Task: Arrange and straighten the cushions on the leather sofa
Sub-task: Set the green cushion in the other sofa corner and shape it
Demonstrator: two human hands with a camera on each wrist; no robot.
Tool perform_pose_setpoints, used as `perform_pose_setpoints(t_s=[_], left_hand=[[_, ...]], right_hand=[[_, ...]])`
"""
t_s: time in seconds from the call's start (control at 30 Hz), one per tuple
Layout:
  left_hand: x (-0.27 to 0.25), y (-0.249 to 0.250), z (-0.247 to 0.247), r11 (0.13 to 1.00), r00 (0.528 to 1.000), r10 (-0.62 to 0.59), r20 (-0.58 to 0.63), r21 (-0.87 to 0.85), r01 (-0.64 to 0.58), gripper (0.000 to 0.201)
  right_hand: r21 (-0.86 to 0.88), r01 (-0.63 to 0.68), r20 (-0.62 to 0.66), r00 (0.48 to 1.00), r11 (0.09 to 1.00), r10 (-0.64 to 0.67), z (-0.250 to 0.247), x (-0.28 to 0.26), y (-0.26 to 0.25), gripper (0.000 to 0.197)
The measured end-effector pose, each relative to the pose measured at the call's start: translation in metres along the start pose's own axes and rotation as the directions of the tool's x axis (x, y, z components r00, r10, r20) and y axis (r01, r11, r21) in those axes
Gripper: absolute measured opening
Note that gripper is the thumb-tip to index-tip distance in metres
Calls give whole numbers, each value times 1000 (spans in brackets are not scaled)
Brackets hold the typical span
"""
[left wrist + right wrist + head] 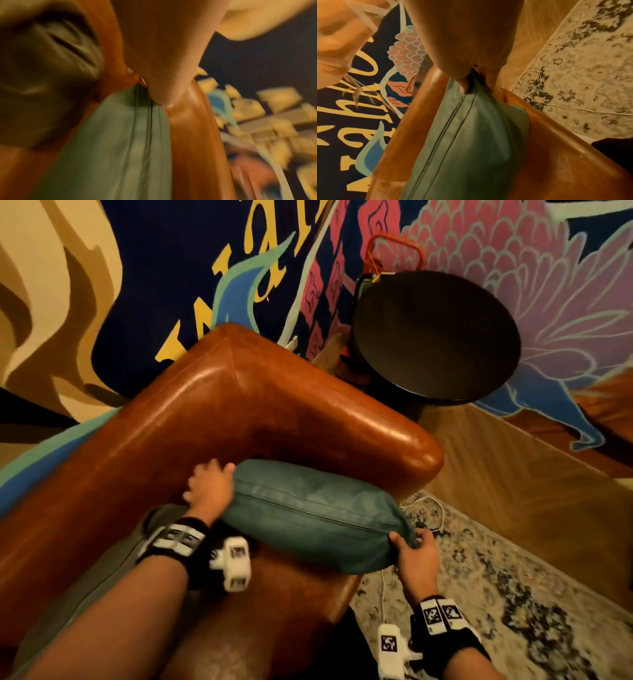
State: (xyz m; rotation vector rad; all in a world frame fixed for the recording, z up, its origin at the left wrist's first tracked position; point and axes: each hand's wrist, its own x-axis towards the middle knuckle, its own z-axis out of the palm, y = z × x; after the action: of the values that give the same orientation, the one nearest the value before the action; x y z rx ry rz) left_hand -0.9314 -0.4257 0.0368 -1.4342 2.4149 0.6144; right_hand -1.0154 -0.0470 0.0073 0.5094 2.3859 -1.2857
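Both forearms reach forward from the bottom of the head view, each wearing a black wristband with printed markers and a small white camera block. Between them, a teal leather cushion (pixel 311 515) stands on its edge on the seat of the brown leather sofa (pixel 239 405), tucked into the corner where the backrest meets the armrest, its seam running along the top.

Each grip is on one end of that cushion. At its far end, beside the backrest, the left hand (pixel 209 486) has its fingers curled over the corner; the left wrist view, heavily blurred, shows a fingertip pressed onto the seam at that corner with the sofa leather right beside it. Pinching the near corner, which juts past the front of the seat, the right hand (pixel 416 556) has its thumb on top and fingers wrapped underneath; the right wrist view shows the thumb (pixel 464 83) pressed into the fabric close to the seam.

An olive-grey cushion (pixel 113 570) lies on the seat under the left forearm.

Beyond the armrest stands a round dark side desk (pixel 438 337) against a brightly painted mural wall (pixel 513 268). A pale speckled rug (pixel 513 594) lies over the wooden floor to the right, with a white cable (pixel 435 508) trailing across it near the sofa's front corner.
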Motion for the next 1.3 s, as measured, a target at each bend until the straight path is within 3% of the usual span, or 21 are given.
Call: perform_pose_setpoints(t_s=[0.1, 0.17, 0.3, 0.43, 0.5, 0.53, 0.6, 0.63, 0.67, 0.7, 0.73, 0.77, 0.8, 0.83, 0.87, 0.9, 0.97, 1.0, 1.13, 1.23, 1.3], left_hand=[[12, -29, -10, 993, 980, -20, 196, -112, 43, 72], [-4, -23, -1, 991, 995, 21, 100, -136, -7, 69], [-30, 13, -2, 925, 967, 186, -174, -302, -232, 54], [-25, 10, -47, 905, 942, 220, -254, -308, -295, 60], [-33, 21, -49, 900, 939, 221, -263, -316, -300, 58], [-43, 30, -45, 891, 938, 233, -256, -330, -311, 54], [-71, 56, -41, 861, 926, 282, -249, -359, -359, 46], [-87, 69, -36, 845, 914, 330, -237, -357, -398, 44], [-104, 83, -33, 819, 894, 391, -220, -361, -447, 44], [-124, 96, -32, 785, 866, 467, -177, -369, -498, 45], [-139, 107, -27, 734, 816, 567, -107, -384, -560, 47], [-150, 112, -24, 673, 748, 663, -36, -408, -617, 48], [-149, 112, -18, 615, 685, 729, -4, -437, -657, 44], [-138, 104, -13, 598, 677, 736, -9, -461, -656, 37], [-119, 91, -8, 626, 720, 694, -30, -469, -623, 32], [-94, 72, -3, 713, 802, 597, -15, -447, -540, 32], [-51, 29, 11, 903, 954, 284, 101, -362, -230, 33], [-35, 12, 18, 919, 974, 165, 153, -382, -96, 30], [-21, -1, 51, 712, 957, 137, 257, -697, 85, 20], [-22, 4, 63, 711, 900, 138, 414, -674, 202, 19], [-21, 7, 66, 793, 855, 106, 508, -562, 236, 28]], right_hand=[[-35, 16, -41, 999, 999, -17, -2, -4, 1, 26], [-64, 25, -53, 998, 998, -29, 6, -10, -7, 32], [-162, 232, 168, 964, 959, -205, -4, -23, -33, 22], [11, 60, 171, 983, 998, -61, -69, -9, -28, 22], [-271, 9, 195, 980, 963, 46, -66, 0, -21, 22], [-447, 16, 211, 973, 894, 88, -56, -5, -23, 26], [-579, 244, 293, 953, 778, -80, -19, -24, -37, 85], [-494, 395, 401, 894, 774, -200, -1, -40, -48, 116], [-413, 539, 491, 811, 734, -318, 15, -59, -67, 132], [-371, 626, 538, 747, 686, -390, 29, -79, -81, 134], [-342, 646, 536, 730, 682, -423, 39, -92, -94, 125], [-289, 611, 465, 762, 737, -450, 44, -99, -104, 107], [-219, 525, 339, 832, 823, -440, 45, -94, -110, 85], [-166, 430, 230, 892, 888, -389, 41, -85, -113, 66], [-126, 358, 153, 928, 925, -339, 33, -76, -114, 55], [-102, 307, 107, 949, 946, -297, 23, -69, -114, 48], [-58, 248, 38, 968, 967, -246, 6, -61, -112, 38], [-40, 241, 22, 970, 970, -240, -1, -63, -113, 36], [1, 234, 12, 972, 972, -234, -12, -73, -102, 33], [62, 194, 10, 981, 979, -195, -14, -76, -91, 26], [82, 161, -7, 987, 983, -161, -20, -74, -86, 22]])
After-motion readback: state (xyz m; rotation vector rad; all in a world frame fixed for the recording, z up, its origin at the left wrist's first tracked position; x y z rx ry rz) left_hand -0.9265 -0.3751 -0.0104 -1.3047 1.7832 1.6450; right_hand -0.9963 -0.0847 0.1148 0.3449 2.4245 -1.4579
